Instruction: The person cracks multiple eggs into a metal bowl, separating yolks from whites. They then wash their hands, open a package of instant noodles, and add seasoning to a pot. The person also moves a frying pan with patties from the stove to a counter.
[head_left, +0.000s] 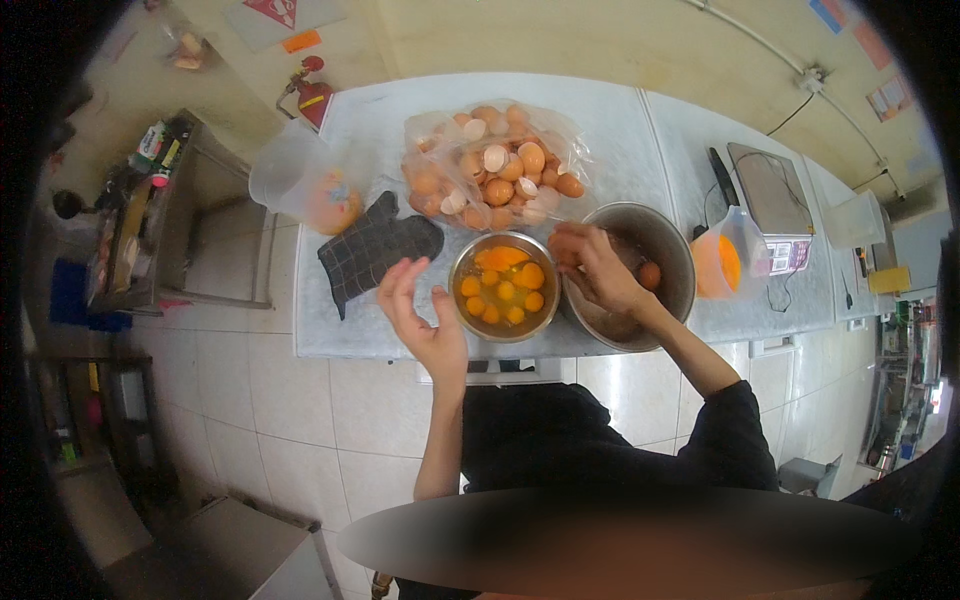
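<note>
My left hand (424, 319) is raised with fingers apart at the left side of a steel bowl (458, 321) and holds nothing. Raw eggs with whole yolks (506, 289) lie in that bowl. Over the left rim of a deeper metal pot (679, 225), my right hand (592, 262) has its fingers curled round a brown egg (561, 246), blurred and partly hidden; whether the shell is whole I cannot tell. Another brown egg (649, 275) rests inside the pot. Behind both vessels sits a clear plastic bag (577, 150) full of brown eggshells (499, 191).
A dark oven mitt (375, 251) and a translucent plastic jug (281, 169) are on the left of the table (615, 97). To the right stand a plastic jug with orange contents (727, 259) and a weighing scale (772, 187). A fire extinguisher (313, 99) is behind the table's left corner.
</note>
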